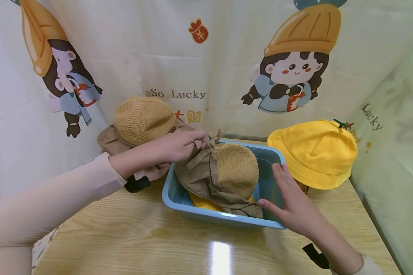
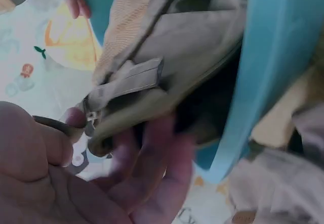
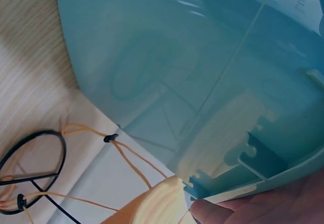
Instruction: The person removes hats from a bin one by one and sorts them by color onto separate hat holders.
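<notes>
A blue plastic bin (image 1: 223,219) stands on the table, holding a straw sun hat (image 1: 239,170) with a grey-brown fabric brim and ties. My left hand (image 1: 186,145) is at the bin's back left, pinching the hat's fabric tie (image 2: 53,124) between thumb and forefinger. Its other fingers (image 2: 169,178) lie near the fabric edge. Beneath the sun hat, something yellow (image 1: 206,205) partly shows; most of it is hidden. At the bin's right side, my right hand (image 1: 296,202) touches the rim (image 3: 253,186), thumb and fingers spread.
Left of the bin sits another straw hat (image 1: 142,118) with a brown brim. A yellow bucket hat (image 1: 316,152) with a green leaf lies to the right; orange cord (image 3: 134,158) shows near the bin. A printed curtain (image 1: 227,68) hangs behind the wooden table (image 1: 124,236).
</notes>
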A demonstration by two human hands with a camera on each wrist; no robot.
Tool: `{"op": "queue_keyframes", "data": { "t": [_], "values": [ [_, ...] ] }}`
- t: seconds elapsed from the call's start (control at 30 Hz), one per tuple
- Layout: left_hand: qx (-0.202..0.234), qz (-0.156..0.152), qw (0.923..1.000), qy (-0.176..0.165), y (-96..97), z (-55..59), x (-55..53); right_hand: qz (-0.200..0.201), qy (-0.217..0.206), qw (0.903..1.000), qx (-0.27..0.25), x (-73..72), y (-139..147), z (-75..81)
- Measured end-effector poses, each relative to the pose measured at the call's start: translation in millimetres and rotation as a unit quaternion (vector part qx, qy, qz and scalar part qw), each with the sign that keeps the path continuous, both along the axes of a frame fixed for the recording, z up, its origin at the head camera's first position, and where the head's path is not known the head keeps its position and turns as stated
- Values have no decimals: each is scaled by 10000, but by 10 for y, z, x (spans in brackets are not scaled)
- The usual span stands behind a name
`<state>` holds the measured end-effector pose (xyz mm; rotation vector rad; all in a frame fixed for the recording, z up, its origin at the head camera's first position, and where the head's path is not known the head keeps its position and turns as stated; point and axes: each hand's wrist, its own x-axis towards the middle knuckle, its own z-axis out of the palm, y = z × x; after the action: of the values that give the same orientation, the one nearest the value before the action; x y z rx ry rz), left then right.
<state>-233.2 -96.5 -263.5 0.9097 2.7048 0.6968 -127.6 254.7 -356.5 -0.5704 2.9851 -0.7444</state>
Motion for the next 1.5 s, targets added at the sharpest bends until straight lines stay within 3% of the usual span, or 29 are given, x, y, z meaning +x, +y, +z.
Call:
{"op": "queue_keyframes", "data": {
  "t": [0.13,0.23,0.3,0.4,0.47,0.53,0.63,0.77,0.83,0.9,0.97,1.07,1.13,1.2,1.33,1.37,1.43,1.5],
  "values": [
    [626,-93,9977,-253,33,-83,-47,39,86,10000,0,2,-3,-15],
    [1182,179,9878,-998,65,-125,-86,48,111,9999,1,3,0,-25],
    [1509,652,9688,-1853,76,-127,-108,45,108,9999,9,6,4,-32],
    [1909,1364,9251,-2986,75,-117,-146,31,99,9999,12,7,9,-40],
    [2071,1648,9001,-3460,63,-129,-179,35,115,9999,6,4,12,-46],
    [2167,1787,8870,-3666,51,-158,-209,35,116,9999,-1,1,14,-51],
    [2219,1954,8862,-3567,39,-238,-245,31,110,9999,-13,0,19,-60],
    [2278,2028,9090,-2841,53,-284,-217,29,88,9999,-53,4,24,-71],
    [2514,2019,9137,-2475,67,-232,-168,30,91,9999,-80,6,27,-74],
    [2857,2034,9097,-2223,76,-122,-106,41,100,9999,-103,4,30,-77],
    [3197,2056,8985,-2196,74,8,-62,37,112,9999,-103,1,33,-78],
    [3280,2187,8875,-2385,33,186,-39,30,123,9999,-94,-1,37,-82],
    [3120,2270,8843,-2631,-22,243,-63,18,112,9999,-83,0,38,-85],
    [2713,2303,8916,-2801,-101,244,-116,21,124,9999,-69,0,38,-87],
    [1789,2026,9191,-2868,-271,159,-250,22,175,9998,-42,-4,38,-86],
    [1476,1917,9290,-2802,-301,147,-276,17,180,9998,-36,-6,37,-84],
    [971,1725,9414,-2730,-336,137,-317,10,166,9999,-35,-6,38,-81],
    [684,1577,9420,-2883,-332,142,-342,9,157,9999,-45,-6,36,-79]
  ]
}}
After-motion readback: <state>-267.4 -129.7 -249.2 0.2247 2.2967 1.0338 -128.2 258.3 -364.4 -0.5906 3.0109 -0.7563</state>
